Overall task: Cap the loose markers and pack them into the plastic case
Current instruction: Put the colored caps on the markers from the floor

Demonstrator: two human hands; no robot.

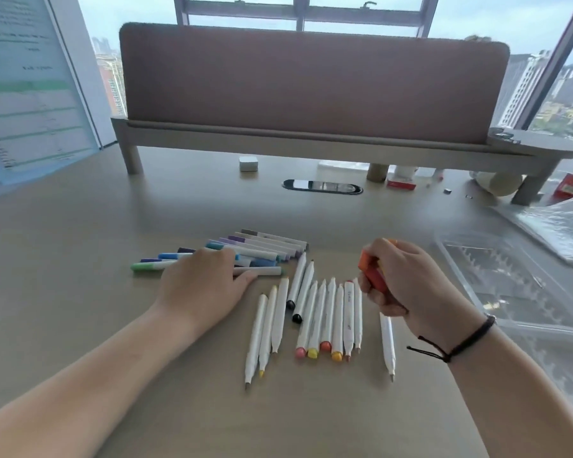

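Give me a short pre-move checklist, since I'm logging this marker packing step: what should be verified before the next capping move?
1. Right hand grips the orange-red caps: ok.
2. Left hand rests on the capped blue-purple markers: ok.
3. Uncapped white markers lie within reach: ok.
4. Plastic case open at right: ok.
5. Cap colour matches next marker: cannot tell.
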